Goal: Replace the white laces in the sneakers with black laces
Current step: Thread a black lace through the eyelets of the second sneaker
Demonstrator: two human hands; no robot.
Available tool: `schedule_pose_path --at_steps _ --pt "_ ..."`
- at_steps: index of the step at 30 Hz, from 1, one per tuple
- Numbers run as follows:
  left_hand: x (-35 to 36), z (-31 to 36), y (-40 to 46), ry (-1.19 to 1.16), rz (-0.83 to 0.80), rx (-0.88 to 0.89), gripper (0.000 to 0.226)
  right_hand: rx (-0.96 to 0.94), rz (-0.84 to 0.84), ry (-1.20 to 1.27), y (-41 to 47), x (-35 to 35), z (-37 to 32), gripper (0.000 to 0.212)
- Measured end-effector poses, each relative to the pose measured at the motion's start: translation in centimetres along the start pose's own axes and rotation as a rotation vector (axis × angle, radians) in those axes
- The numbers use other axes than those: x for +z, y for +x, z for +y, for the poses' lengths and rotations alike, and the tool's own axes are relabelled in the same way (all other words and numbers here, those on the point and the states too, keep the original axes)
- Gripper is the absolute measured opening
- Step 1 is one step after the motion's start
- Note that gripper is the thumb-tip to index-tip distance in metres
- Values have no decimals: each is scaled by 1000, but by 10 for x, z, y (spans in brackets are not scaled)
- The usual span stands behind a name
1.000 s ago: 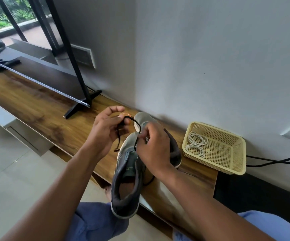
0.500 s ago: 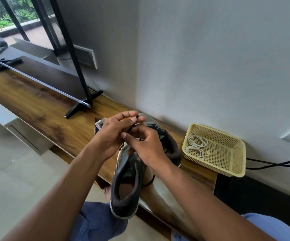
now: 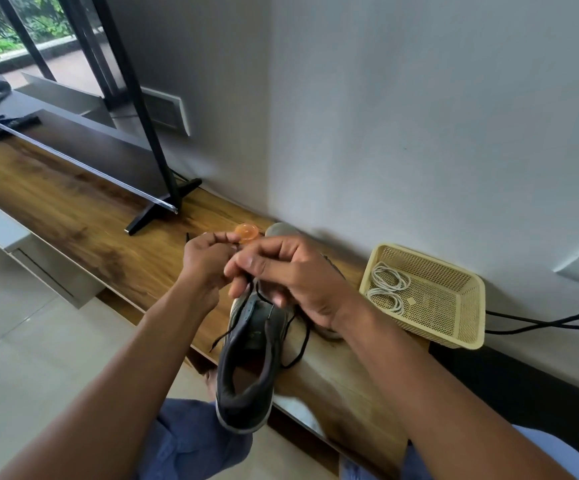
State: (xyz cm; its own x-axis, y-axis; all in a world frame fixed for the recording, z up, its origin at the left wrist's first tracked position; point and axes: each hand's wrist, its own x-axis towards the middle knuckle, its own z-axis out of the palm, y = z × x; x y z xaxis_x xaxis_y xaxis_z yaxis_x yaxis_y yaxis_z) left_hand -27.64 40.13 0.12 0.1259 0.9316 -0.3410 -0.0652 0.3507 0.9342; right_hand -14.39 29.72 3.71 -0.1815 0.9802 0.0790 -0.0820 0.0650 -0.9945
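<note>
A dark grey sneaker (image 3: 250,358) lies on the wooden shelf (image 3: 83,233), heel toward me and hanging over the front edge. A black lace (image 3: 300,344) runs through its upper eyelets, one loose end falling left, another looping right. My left hand (image 3: 205,261) pinches a piece of the black lace above the tongue. My right hand (image 3: 295,275) pinches the lace close beside it, fingers curled over the shoe's front. A second sneaker (image 3: 279,230) is mostly hidden behind my hands. Coiled white laces (image 3: 387,285) lie in a yellow basket (image 3: 454,323).
A television on black legs (image 3: 156,209) stands at the left of the shelf. A small orange round object (image 3: 246,232) sits behind my hands. Black cables (image 3: 541,323) run along the wall at right. Tiled floor lies below left.
Both hands have drawn close together over the shoe's front and shifted slightly right. The lace ends now hang slack beside the sneaker, and the orange object shows behind my left hand.
</note>
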Motion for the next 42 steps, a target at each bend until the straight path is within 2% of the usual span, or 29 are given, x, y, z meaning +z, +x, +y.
schedule_pose_path --at_steps 3,6,9,13,16,19,22,25,27,28,30,32,33,35,39,42 --pt "-5 -12 7 370 92 81 27 -101 35 129 1 -14 -23 19" --pt "-12 -22 15 739 89 142 28 -141 107 203 1 -26 -33 21" --pt "-19 -32 19 1093 93 170 17 -133 176 211 -1 -37 -34 23" --pt "-23 -44 27 1304 90 188 14 -119 271 171 -6 -44 -36 27" --pt "-19 -47 24 1403 107 229 15 -155 319 257 -6 -47 -38 30" --pt "-19 -48 22 1432 93 233 13 -211 269 395 -6 -50 -40 36" --pt "-21 -43 20 1405 48 231 14 -202 226 642 -7 -51 -45 46" --pt "-13 -30 14 1223 -48 337 9 -90 239 576 -6 -50 -42 54" --pt "-4 -22 8 1019 -302 417 9 -8 322 364 -2 -47 -32 38" --pt "1 -19 3 897 -507 424 16 13 376 260 1 -45 -25 27" --pt "9 -17 -7 686 -892 331 19 47 498 120 5 -41 -10 14" --pt "11 -21 -10 617 -1125 240 21 105 600 12 8 -38 4 11" --pt "10 -25 -9 622 -1184 221 24 140 621 -45 10 -36 11 11" --pt "6 -28 -6 667 -1208 251 28 214 597 -166 12 -33 26 15" --pt "-2 -19 -3 803 -1020 420 21 331 510 -478 13 -25 55 23" --pt "-7 -17 -4 923 -919 601 21 387 469 -527 10 -22 67 25"
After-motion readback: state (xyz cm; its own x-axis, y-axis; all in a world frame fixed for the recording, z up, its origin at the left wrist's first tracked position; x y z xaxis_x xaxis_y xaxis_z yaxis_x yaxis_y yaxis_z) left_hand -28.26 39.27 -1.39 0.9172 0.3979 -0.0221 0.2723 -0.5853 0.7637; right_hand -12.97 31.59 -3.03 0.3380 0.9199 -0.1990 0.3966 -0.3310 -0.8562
